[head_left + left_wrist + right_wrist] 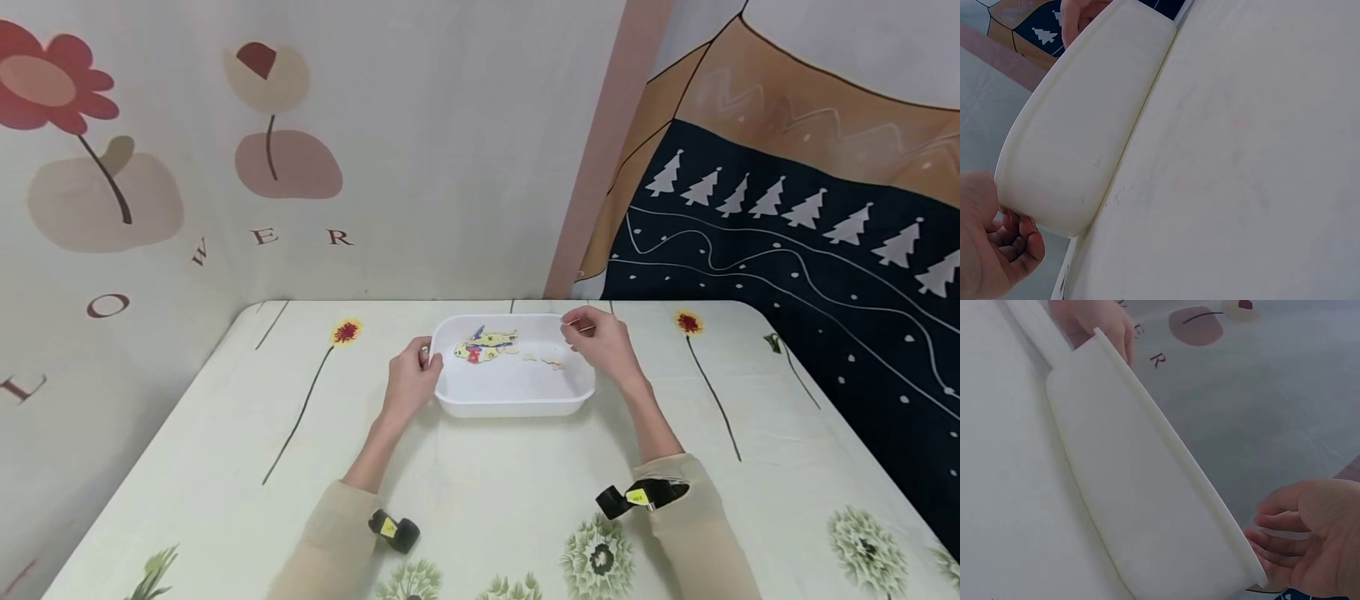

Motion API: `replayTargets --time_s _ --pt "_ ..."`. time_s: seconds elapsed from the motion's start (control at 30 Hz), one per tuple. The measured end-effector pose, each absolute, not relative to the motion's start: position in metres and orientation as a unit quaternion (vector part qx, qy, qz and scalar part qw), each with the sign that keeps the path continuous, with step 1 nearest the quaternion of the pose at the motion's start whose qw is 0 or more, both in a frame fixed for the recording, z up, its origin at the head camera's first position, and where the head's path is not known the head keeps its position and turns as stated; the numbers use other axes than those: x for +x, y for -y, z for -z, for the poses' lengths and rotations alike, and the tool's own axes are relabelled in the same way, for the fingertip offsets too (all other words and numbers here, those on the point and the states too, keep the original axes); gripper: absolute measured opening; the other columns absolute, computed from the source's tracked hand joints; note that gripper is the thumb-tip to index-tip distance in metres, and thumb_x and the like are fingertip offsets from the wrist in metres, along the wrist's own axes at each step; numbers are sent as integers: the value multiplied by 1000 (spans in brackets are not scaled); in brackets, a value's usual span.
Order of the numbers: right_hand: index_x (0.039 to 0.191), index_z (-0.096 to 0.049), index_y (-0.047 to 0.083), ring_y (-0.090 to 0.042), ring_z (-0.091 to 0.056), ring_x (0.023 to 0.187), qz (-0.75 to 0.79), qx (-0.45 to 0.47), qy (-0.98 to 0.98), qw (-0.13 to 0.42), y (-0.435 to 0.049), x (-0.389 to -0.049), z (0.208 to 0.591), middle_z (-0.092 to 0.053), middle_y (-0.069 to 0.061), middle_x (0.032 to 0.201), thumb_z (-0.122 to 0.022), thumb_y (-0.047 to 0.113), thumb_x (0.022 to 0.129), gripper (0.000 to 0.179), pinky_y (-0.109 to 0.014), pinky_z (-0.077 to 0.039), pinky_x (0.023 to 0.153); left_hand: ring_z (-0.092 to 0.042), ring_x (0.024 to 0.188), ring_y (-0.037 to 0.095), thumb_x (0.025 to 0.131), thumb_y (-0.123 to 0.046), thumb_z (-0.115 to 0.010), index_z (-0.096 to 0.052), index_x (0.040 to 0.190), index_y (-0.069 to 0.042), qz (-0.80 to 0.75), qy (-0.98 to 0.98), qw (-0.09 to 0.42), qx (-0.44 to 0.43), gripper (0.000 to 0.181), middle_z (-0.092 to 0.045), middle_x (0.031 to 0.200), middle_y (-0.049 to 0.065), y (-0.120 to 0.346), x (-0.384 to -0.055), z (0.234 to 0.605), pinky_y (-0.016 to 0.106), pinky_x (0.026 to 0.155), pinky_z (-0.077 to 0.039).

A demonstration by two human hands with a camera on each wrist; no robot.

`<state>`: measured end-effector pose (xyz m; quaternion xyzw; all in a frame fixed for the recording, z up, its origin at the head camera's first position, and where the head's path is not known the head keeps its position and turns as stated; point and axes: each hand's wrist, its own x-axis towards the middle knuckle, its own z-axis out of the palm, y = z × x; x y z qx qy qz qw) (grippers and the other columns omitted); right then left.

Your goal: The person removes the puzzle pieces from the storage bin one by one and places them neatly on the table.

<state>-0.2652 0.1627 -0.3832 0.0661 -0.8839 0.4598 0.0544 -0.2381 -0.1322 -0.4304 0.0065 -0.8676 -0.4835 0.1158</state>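
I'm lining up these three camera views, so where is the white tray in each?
Head: the tray sits just below centre, slightly right.
Left wrist: upper left, slanting, its outer wall showing.
Right wrist: centre, slanting down to the right, outer wall showing.
Shared landmark: the left hand, at the tray's left end.

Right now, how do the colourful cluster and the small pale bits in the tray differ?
The colourful cluster shows yellow, blue and red; the pale bits look mostly beige. The cluster covers more area than the bits. In the white tray, the cluster lies left, the bits farther right. Both rest inside it.
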Motion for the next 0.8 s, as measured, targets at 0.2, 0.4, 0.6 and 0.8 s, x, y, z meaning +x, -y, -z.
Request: replayTargets --time_s 0.2,0.4,0.6,0.8 --pt "115 -68 0 -30 -68 96 -441 90 892 37 -150 -265 390 -71 -15 105 -62 14 97 23 -40 -54 85 -45 69 18 98 -8 -58 -58 133 5 482 870 101 11 38 -48 79 6 133 -238 431 23 56 -34" --pt "116 -67 -6 -32 -67 101 -421 99 901 24 -137 -267 399 -69 -18 108 -63 8 96 25 -43 -51 93 -45 69 17 98 -9 -57 -59 133 5 483 870 100 14 37 -48 79 6 133 -238 430 23 57 -34" --pt "119 -65 -8 -31 -61 103 -398 90 913 6 -128 -270 405 -66 -21 113 -62 2 94 27 -42 -49 94 -45 70 18 98 -9 -57 -59 133 5 484 869 103 13 37 -48 79 6 133 -237 429 24 57 -34" --pt "118 -64 -10 -31 -56 100 -372 81 924 -19 -123 -271 404 -63 -22 109 -61 -6 88 30 -43 -47 91 -45 70 18 98 -8 -57 -58 133 6 484 869 106 11 38 -48 79 6 132 -236 428 24 57 -34"
